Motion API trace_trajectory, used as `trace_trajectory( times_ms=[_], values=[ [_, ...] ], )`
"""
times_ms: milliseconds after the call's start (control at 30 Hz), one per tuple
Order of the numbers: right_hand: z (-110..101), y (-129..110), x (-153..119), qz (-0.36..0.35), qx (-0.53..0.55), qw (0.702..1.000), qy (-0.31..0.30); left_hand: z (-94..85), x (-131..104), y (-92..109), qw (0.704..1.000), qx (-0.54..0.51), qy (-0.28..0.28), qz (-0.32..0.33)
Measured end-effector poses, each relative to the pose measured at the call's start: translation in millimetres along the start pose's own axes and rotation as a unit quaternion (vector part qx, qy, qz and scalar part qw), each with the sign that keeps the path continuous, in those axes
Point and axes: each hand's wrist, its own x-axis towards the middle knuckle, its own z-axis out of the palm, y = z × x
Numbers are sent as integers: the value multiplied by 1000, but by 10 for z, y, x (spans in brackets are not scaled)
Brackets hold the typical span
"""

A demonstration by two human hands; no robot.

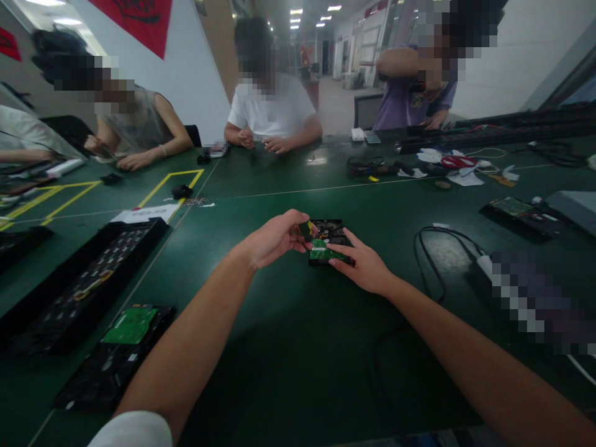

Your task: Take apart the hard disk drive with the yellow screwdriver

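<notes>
In front of me on the green table lies a hard drive, with its green circuit board facing up. My left hand is closed around a small black piece with a yellow mark, held upright over the drive's left side. What exactly the piece is, I cannot make out. From the right, my right hand grips the drive, its fingers lying over the board and the right edge. Part of the board is hidden under those fingers.
Another hard drive lies near my left forearm, beside a long black tray of small parts. At the right are a third drive, a black cable and a partly blurred object. Several people sit across the table.
</notes>
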Motion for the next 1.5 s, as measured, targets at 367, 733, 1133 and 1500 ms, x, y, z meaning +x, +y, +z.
trace_trajectory(
  times_ms=[367,733,1133,1500],
  values=[
    [15,14,-2,-9,1,1000,7,58,22,-13,1000,-27,6,-2],
    [5,15,0,-8,-1,1000,5,-57,28,-7,1000,29,4,10],
    [24,28,0,-13,-1,1000,10,5,-26,23,1000,6,-27,-4],
    [20,40,0,-13,-4,1000,7,89,23,-31,1000,-19,-2,22]
  ],
)
